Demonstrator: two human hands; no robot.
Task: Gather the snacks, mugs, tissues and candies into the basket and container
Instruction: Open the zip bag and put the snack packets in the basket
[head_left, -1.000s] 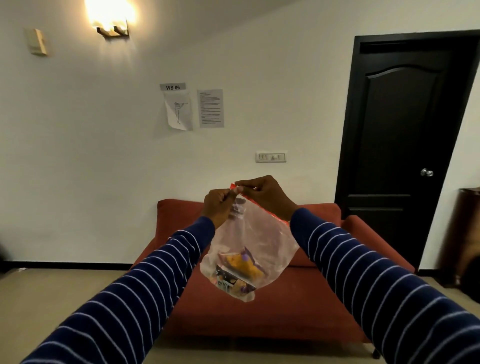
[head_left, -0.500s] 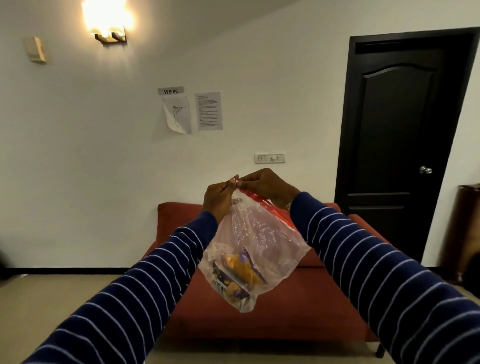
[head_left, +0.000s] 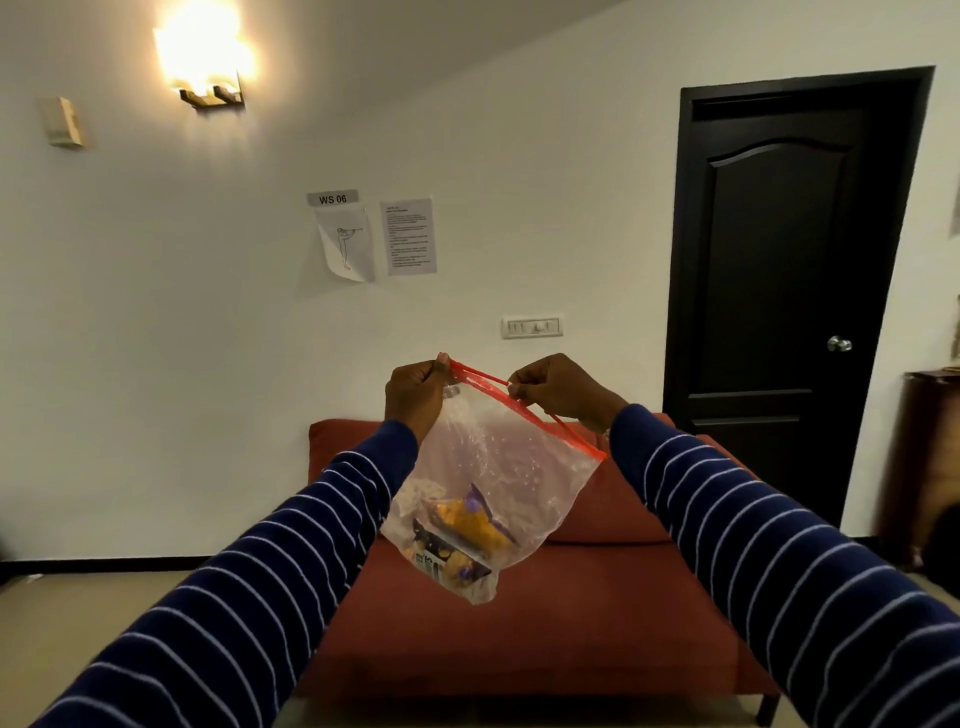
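I hold a clear plastic zip bag (head_left: 498, 467) with a red seal strip up in the air in front of me. My left hand (head_left: 415, 395) pinches the strip's left end. My right hand (head_left: 561, 389) pinches the strip further right, so the top hangs stretched between them. Yellow and purple snack packets (head_left: 462, 535) lie bunched in the bag's lower corner. No basket, mugs or tissues are in view.
A red sofa (head_left: 571, 623) stands below the bag against a white wall. A black door (head_left: 779, 291) is at the right, with a dark wooden cabinet (head_left: 930, 457) beside it. Papers and a lit wall lamp (head_left: 208, 67) hang on the wall.
My hands have moved apart along the red seal strip, the right one sliding right. The bag's top is now stretched wider and the bag hangs lower at its right corner.
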